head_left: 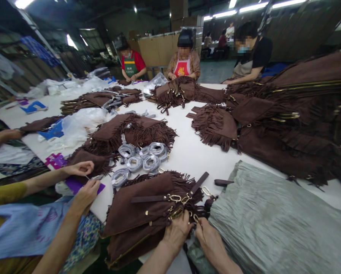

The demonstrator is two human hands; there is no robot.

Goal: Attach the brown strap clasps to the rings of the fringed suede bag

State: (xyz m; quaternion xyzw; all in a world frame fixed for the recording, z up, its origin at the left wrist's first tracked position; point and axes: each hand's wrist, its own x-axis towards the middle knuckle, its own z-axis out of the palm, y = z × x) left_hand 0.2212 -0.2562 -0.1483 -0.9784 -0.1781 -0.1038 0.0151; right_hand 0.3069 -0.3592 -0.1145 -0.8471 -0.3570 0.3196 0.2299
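Observation:
A brown fringed suede bag [138,201] lies stacked on another at the near edge of the table. Dark straps with gold clasps [176,198] cross its fringed side. My left hand [176,230] is closed at that side, its fingers pressed on the bag by the metal fittings; exactly what they pinch is partly hidden. Just to the right, my right hand [208,238] is closed on a gold clasp [196,217] that shows above its fingertips. The two hands almost touch. A short brown strap loop [223,182] rests beyond them.
Wrapped strap coils [151,163] lie behind the bag. Grey-green sheeting [278,217] covers the right side. Piled brown bags [295,140] stand at right. A co-worker's hands [86,182] work at left; several people [184,62] are across the white table [184,140].

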